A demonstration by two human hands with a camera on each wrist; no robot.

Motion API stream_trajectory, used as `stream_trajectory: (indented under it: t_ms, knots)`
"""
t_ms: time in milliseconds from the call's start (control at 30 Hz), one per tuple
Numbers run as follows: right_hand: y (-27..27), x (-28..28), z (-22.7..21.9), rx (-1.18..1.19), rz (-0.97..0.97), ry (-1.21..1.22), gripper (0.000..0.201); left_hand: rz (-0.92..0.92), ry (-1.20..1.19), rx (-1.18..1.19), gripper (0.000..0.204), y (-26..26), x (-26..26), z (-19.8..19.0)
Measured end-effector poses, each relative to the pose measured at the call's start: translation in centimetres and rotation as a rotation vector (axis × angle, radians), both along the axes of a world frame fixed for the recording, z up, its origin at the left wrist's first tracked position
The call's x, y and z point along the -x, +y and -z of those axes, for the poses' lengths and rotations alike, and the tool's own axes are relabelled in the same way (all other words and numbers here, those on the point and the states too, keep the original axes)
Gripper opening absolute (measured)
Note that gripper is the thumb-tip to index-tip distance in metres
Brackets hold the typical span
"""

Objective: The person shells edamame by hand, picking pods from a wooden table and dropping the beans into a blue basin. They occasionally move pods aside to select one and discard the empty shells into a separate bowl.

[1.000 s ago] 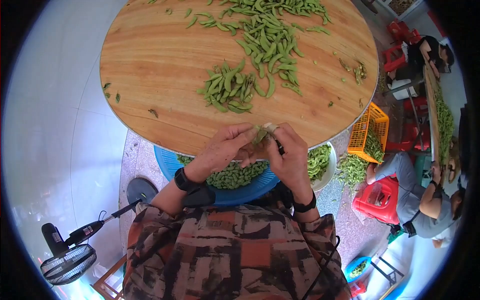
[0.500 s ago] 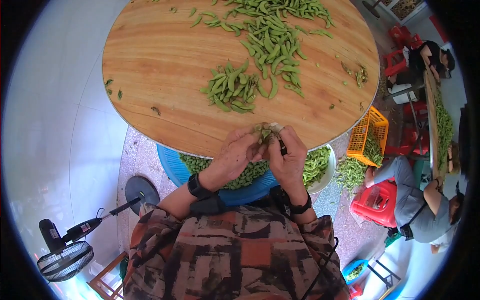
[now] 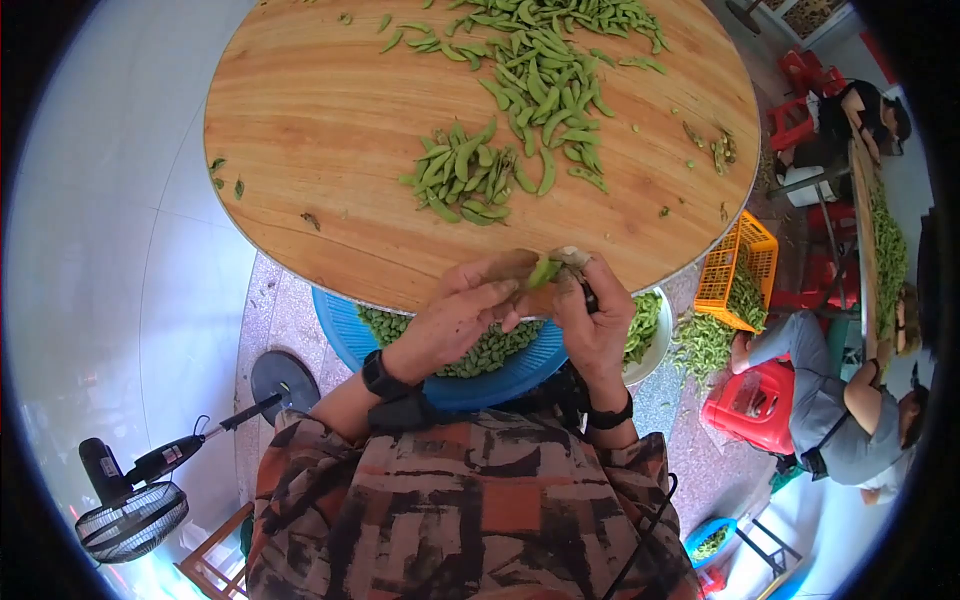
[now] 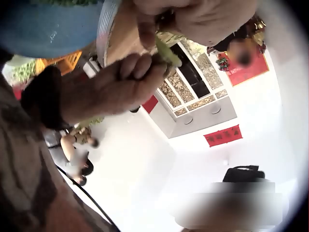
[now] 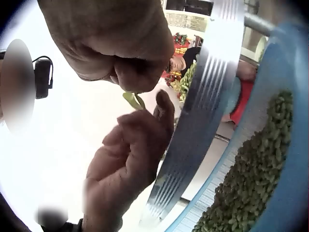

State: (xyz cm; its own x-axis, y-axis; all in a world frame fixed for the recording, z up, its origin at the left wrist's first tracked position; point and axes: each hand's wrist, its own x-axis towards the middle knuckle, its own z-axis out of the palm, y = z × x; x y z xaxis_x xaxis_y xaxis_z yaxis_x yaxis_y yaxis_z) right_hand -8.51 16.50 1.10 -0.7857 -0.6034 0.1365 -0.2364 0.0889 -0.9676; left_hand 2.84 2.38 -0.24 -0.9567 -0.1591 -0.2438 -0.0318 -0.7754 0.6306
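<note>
Over the near edge of the round wooden table (image 3: 330, 180), both hands meet at a green soybean pod (image 3: 543, 271). My left hand (image 3: 458, 318) pinches the pod from the left, its fingers bent inward. From the other side my right hand (image 3: 598, 325) grips it, with a pale wrap on a fingertip and a black band round a finger. In the right wrist view the pod (image 5: 133, 100) shows between the fingertips of both hands. Below the hands, shelled green beans (image 3: 480, 352) fill a blue basin (image 3: 335, 335) partly hidden by the forearms.
Soybean pods (image 3: 545, 85) lie heaped on the table, with a smaller pile (image 3: 465, 175) nearer. A white bowl of pods (image 3: 655, 345) stands beside the basin. At right are a yellow crate (image 3: 735, 270), a red stool (image 3: 760, 405) and seated people. A fan (image 3: 130, 520) stands at left.
The right hand has shifted slightly right and the hands are a little farther apart. A brighter green pod surface shows between the fingers now. The piles on the table look the same.
</note>
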Motion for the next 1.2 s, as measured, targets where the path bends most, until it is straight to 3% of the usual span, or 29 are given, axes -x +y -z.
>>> stream_trajectory:
  t_ms: [67,133,167,233,267,333,367,433,533,633,667,733,867,933,967,1033,1200]
  knots:
    - [1.7,1.0,-1.2,0.016,-0.032,0.093,0.023,-0.026,-0.087,0.128,0.029,-0.7,-0.7,-1.0]
    - [4.8,2.8,-3.3,-0.074,-0.134,0.237,0.027,0.315,0.153,0.972,0.024,-2.3,-2.0,-1.7]
    - [7.0,4.1,-4.1,-0.182,-0.204,0.288,0.030,0.313,0.152,0.972,0.024,-3.1,-2.4,-2.3]
    - [10.3,5.8,-4.4,-0.356,-0.307,0.311,0.029,0.327,0.250,1.271,0.024,-4.8,-2.4,-3.5]
    - [11.2,6.2,-4.2,-0.359,-0.310,0.312,0.029,0.324,0.249,1.269,0.024,-5.3,-1.9,-3.8]
    - [12.2,6.7,-3.4,-0.646,-0.120,0.387,0.027,-0.064,0.033,1.919,0.028,-6.7,-0.1,-4.3]
    - [11.9,6.7,-3.4,-0.645,-0.119,0.392,0.027,-0.068,0.036,1.920,0.028,-7.3,1.0,-4.1]
    - [10.5,6.3,-3.2,-0.591,-0.012,0.331,0.025,-0.085,-0.021,2.155,0.025,-8.0,3.1,-3.1]
    - [8.5,5.9,-2.0,-0.520,-0.039,0.330,0.025,-0.097,-0.006,2.238,0.022,-7.6,4.0,-2.3]
    - [5.6,4.6,-2.1,-0.381,-0.075,0.411,0.024,-0.050,-0.116,2.198,0.026,-7.2,4.0,-2.6]
    - [4.7,4.2,-2.0,-0.316,-0.095,0.337,0.024,-0.052,-0.116,2.198,0.026,-6.9,3.9,-2.6]
    - [3.0,3.7,-1.4,-0.192,-0.127,0.209,0.023,-0.280,0.019,2.013,0.027,-6.2,3.7,-2.7]
    - [-0.3,2.4,-0.3,-0.061,-0.110,0.015,0.022,-0.209,-0.036,1.853,0.026,-5.1,2.8,-2.4]
    - [-1.3,2.0,-0.2,-0.042,-0.145,-0.397,0.022,-0.060,-0.128,1.393,0.024,-4.6,2.6,-2.3]
    - [-1.6,2.0,-0.3,-0.044,-0.139,-0.398,0.022,-0.055,-0.124,1.390,0.024,-4.3,2.6,-1.9]
    - [-1.9,1.9,-0.6,0.067,-0.269,-0.710,0.023,-0.124,-0.004,0.957,0.019,-3.7,2.9,-0.9]
    - [-1.7,1.7,0.1,0.163,-0.296,-0.759,0.019,-0.092,-0.120,0.750,0.012,-3.2,2.5,-0.8]
